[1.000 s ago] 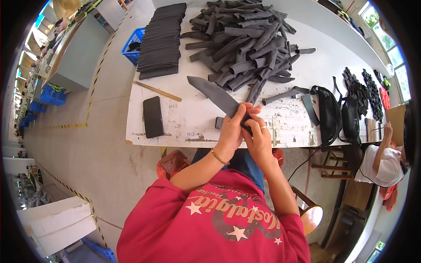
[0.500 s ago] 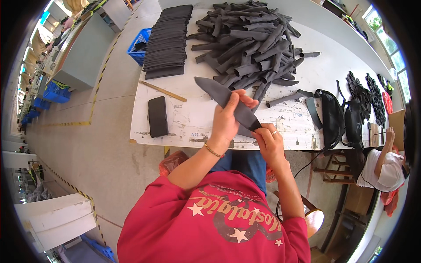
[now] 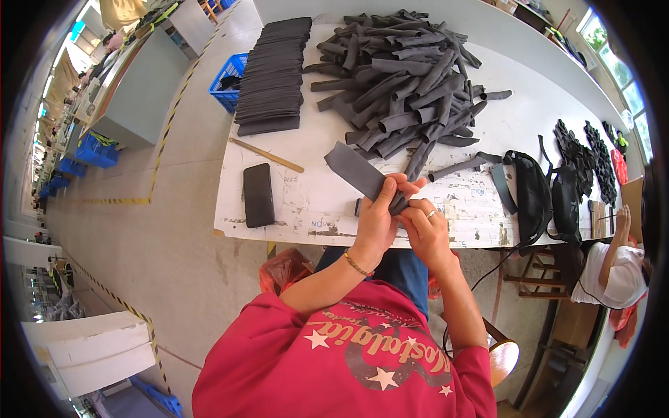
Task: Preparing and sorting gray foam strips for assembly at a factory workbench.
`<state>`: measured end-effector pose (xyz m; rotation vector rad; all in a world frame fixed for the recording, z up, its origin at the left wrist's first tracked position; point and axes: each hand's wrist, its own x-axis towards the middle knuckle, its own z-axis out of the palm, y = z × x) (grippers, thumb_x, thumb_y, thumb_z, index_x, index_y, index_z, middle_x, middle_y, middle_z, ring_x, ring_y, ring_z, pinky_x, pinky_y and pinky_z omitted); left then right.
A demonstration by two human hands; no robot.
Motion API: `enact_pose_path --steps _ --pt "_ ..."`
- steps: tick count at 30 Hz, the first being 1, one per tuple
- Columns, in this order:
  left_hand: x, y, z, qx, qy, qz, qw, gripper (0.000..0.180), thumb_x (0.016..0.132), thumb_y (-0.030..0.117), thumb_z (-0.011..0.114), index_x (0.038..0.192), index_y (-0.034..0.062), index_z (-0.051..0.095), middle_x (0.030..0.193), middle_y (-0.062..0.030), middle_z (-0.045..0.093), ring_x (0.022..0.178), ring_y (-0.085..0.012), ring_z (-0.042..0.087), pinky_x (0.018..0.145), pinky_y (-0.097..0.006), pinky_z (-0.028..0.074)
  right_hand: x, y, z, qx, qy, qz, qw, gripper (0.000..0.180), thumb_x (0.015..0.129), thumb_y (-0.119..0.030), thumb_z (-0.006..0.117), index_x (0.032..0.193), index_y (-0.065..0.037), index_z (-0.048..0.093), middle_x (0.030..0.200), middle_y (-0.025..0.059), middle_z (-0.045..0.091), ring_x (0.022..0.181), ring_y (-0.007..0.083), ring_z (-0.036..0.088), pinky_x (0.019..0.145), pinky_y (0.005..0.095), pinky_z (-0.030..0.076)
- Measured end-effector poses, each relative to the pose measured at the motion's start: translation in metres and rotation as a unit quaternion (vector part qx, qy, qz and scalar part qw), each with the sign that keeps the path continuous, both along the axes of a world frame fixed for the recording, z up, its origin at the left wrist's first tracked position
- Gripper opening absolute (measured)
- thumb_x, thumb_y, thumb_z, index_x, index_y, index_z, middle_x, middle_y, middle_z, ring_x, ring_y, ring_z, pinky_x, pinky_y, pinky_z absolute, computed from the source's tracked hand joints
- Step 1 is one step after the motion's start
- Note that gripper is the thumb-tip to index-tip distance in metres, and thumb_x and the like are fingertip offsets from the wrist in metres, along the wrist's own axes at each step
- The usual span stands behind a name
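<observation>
Between my two hands is a dark grey fabric strip (image 3: 355, 171), its flat free end pointing up and to the left. My left hand (image 3: 378, 221) is closed around its middle, thumb on top. At the near right end, my right hand (image 3: 425, 230) pinches the cloth, which is bunched and partly hidden by the fingers. Beneath the hands, a bit of another grey piece shows on the white table (image 3: 313, 195). A loose heap of rolled grey fabric tubes (image 3: 411, 76) lies just beyond. To its left stands a neat stack of flat grey strips (image 3: 272, 76).
A black phone (image 3: 258, 196) and a wooden stick (image 3: 267, 155) lie at the table's left. On the right are black pouches (image 3: 527, 191) and dark bundled pieces (image 3: 573, 157). A blue basket (image 3: 230, 82) stands beyond the left edge. Another person (image 3: 610, 268) sits at the far right.
The strip's near end has gone from stretched out to bunched between my fingers. Both hands have come closer together, slightly nearer the table's front edge.
</observation>
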<state>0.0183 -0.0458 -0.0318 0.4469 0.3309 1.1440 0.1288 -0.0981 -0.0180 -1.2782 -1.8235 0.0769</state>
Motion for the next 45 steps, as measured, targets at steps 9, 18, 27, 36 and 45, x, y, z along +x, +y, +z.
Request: enact_pose_path --steps 9,18,27,36,45 --pt "0.001 0.003 0.001 0.0 0.01 -0.005 1.0 0.027 0.101 0.026 0.053 0.109 0.0014 0.059 0.093 -0.0134 0.07 0.109 -0.0347 0.064 0.101 -0.043 0.047 0.005 -0.004 -0.002 -0.004 0.001 -0.001 1.0 0.017 0.075 0.004 0.071 0.089 -0.002 0.062 0.091 0.0104 0.061 0.076 0.0299 0.061 0.061 0.0394 0.05" --pt "0.001 0.004 0.003 0.004 0.019 -0.008 1.0 0.027 0.101 0.027 0.054 0.11 0.0016 0.059 0.093 -0.013 0.07 0.109 -0.0334 0.065 0.1 -0.042 0.048 0.006 -0.009 0.0 -0.007 -0.016 -0.008 1.0 0.024 0.072 0.003 0.074 0.09 -0.002 0.059 0.09 0.0124 0.061 0.075 0.0308 0.06 0.064 0.0403 0.05" --pt "-0.004 0.007 0.001 -0.009 0.025 -0.03 0.999 0.03 0.102 0.028 0.049 0.112 0.0003 0.057 0.096 -0.0151 0.069 0.111 -0.0346 0.063 0.101 -0.045 0.046 0.003 -0.012 0.0 -0.058 0.034 -0.028 0.997 0.017 0.078 -0.001 0.073 0.091 -0.001 0.061 0.093 0.0133 0.061 0.078 0.0302 0.061 0.068 0.0378 0.051" --pt "-0.009 0.03 0.0 0.043 -0.012 0.048 0.998 0.03 0.102 0.028 0.049 0.112 0.0008 0.058 0.104 -0.0147 0.069 0.119 -0.0345 0.058 0.111 -0.047 0.038 -0.017 -0.009 -0.025 -0.113 0.492 -0.114 0.856 0.012 0.088 -0.008 0.069 0.094 -0.001 0.061 0.099 0.0053 0.06 0.084 0.0123 0.057 0.077 0.0257 0.047" --pt "-0.017 0.03 0.002 0.041 0.005 0.009 0.999 0.031 0.101 0.027 0.052 0.118 0.0025 0.057 0.111 -0.0146 0.068 0.117 -0.0338 0.059 0.107 -0.047 0.043 -0.017 0.008 -0.001 -0.187 0.408 -0.175 0.877 0.014 0.091 -0.013 0.069 0.096 -0.001 0.064 0.081 0.0002 0.062 0.075 0.0064 0.054 0.07 0.0229 0.046"
